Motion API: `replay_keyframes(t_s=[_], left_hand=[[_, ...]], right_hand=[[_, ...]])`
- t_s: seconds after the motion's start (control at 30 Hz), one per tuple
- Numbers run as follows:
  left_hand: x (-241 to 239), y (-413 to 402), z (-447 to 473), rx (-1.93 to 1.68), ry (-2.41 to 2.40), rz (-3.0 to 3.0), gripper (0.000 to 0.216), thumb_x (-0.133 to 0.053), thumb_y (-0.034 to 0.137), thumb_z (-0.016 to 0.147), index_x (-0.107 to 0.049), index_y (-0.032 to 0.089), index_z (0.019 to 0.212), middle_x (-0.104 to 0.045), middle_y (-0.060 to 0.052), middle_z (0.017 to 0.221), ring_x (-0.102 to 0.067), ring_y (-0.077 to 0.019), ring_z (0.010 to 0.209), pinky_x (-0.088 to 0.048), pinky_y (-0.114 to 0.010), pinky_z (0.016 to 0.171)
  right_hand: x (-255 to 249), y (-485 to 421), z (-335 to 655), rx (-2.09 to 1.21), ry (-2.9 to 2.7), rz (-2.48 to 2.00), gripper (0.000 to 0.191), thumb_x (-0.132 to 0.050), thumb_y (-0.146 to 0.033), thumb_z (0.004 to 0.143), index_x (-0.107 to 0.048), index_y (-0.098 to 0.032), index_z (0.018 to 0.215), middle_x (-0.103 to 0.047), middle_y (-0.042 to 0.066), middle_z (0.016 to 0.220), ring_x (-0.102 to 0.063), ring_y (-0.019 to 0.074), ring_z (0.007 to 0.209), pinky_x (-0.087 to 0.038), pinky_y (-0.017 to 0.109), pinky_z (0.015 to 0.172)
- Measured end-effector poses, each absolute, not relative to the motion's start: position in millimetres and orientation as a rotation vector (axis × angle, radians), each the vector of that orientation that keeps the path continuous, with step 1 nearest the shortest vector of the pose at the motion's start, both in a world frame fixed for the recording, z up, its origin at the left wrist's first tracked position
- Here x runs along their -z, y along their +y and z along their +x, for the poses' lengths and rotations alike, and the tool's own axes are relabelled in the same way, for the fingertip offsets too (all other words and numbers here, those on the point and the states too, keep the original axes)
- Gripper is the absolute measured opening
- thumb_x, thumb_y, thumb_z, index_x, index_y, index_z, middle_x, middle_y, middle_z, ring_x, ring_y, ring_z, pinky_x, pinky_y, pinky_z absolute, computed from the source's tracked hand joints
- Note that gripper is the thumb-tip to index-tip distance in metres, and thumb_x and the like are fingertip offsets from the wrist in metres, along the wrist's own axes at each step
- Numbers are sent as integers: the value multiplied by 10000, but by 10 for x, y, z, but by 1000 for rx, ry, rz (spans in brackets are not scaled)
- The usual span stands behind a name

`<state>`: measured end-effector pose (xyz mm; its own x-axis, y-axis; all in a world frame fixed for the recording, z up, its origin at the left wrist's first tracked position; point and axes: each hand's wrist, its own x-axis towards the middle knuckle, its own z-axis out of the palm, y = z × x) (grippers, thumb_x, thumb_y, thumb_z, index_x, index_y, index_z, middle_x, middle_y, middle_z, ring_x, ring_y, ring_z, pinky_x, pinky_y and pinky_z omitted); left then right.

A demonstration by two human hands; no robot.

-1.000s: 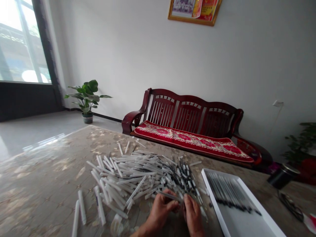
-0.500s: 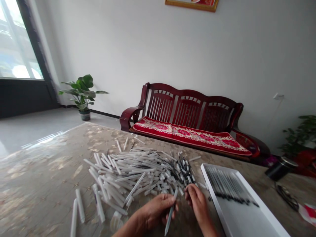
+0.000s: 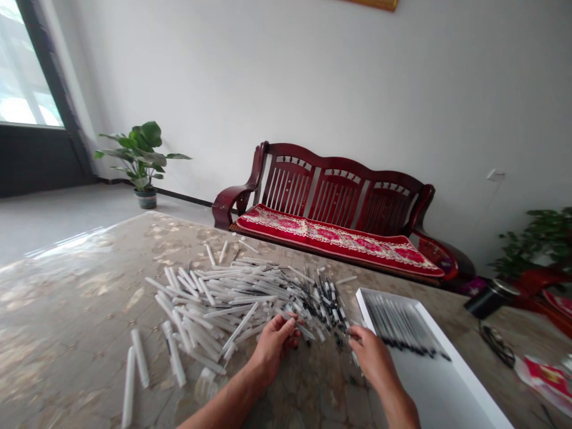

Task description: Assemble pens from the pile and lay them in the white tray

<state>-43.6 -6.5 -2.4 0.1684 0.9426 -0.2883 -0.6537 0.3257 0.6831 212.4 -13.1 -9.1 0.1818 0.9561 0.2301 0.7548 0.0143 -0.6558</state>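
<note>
My left hand (image 3: 276, 344) is closed around a slim greyish pen barrel (image 3: 302, 329), which points right and slightly down over the near edge of the pile. Beside the tray's left wall, my right hand (image 3: 372, 356) has its fingers pinched together at the pile's right side; what they hold is too small to make out. White pen barrels (image 3: 201, 333) lie heaped on the left. Dark-and-clear pen pieces (image 3: 328, 301) are gathered between and beyond my hands. To the right, a white tray (image 3: 447, 387) holds a row of black-tipped pens (image 3: 402, 322).
The heap sits on a patterned tabletop (image 3: 80, 333). Several loose barrels (image 3: 129, 381) lie at the left. Past the tray are a black cylinder (image 3: 491, 298), a dark cord (image 3: 498, 345) and a red-and-white packet (image 3: 545, 381). A wooden bench (image 3: 339, 190) stands behind the table.
My left hand has moved forward and left with the pen barrel, which has swung from pointing toward me to pointing right. My right hand has shifted right, closer to the tray. The view has shifted slightly.
</note>
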Motion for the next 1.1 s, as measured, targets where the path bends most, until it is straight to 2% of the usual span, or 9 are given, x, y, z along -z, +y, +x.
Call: replay_keyframes(t_s=[0.2,0.33,0.5,0.6,0.67,0.77,0.87,0.97,1.1], left_hand=[[21,-68,-378,-1214,783,496,476,-877,479,534,-662,149,802,-708,-24,769,-577,-92,587,-432,-198,527],[25,-67,-378,-1231,796,492,471,-880,479,524,-659,148,775,-685,-13,734,-579,-99,586,-438,-208,534],[29,-67,-368,-1244,803,468,465,-891,473,501,-653,153,739,-631,25,632,-584,-104,577,-459,-214,549],[30,-63,-360,-1249,804,443,460,-902,454,492,-654,155,739,-636,27,624,-614,-116,601,-487,-219,574],[31,-58,-360,-1247,799,411,467,-911,441,480,-653,156,745,-650,22,629,-633,-122,610,-501,-219,580],[35,-52,-362,-1247,794,387,443,-910,420,504,-653,157,750,-669,12,633,-657,-127,620,-513,-213,587],[39,-55,-363,-1255,785,391,403,-903,397,545,-659,154,753,-682,3,642,-671,-126,629,-517,-201,590],[39,-59,-365,-1254,769,369,396,-910,375,544,-662,149,756,-694,-7,653,-677,-126,629,-522,-196,591],[35,-49,-373,-1256,767,340,383,-910,352,553,-661,140,752,-694,-13,640,-667,-122,610,-519,-194,580]], right_hand=[[19,112,1832,-72,-1804,-2001,264,-518,-272,857,-698,-228,1045,-728,87,1011,-676,221,924,-465,285,765],[36,230,1727,62,-1907,-2125,283,-522,-281,900,-666,-207,1132,-710,121,1068,-674,231,951,-453,291,756],[22,280,1744,62,-1972,-2092,187,-515,-206,885,-683,-230,962,-728,91,949,-682,215,870,-433,276,695],[-12,241,1758,-61,-1858,-1961,164,-502,-216,862,-661,-223,902,-737,84,890,-683,213,822,-438,276,672],[-48,172,1729,-257,-1697,-1818,176,-522,-294,837,-644,-210,932,-735,67,827,-681,214,756,-458,285,653],[-106,16,1611,-668,-1408,-1564,409,-603,-480,767,-622,-185,1050,-711,25,719,-657,204,636,-470,276,553],[-121,-138,1454,-940,-1144,-1392,546,-699,-578,683,-624,-175,1045,-726,42,773,-672,211,662,-472,256,497],[-56,-225,1341,-1018,-949,-1300,479,-756,-557,662,-618,-196,945,-745,62,901,-695,225,774,-523,267,568],[52,-255,1270,-1088,-852,-1219,414,-799,-501,658,-618,-215,897,-739,39,932,-696,209,823,-559,296,682]])
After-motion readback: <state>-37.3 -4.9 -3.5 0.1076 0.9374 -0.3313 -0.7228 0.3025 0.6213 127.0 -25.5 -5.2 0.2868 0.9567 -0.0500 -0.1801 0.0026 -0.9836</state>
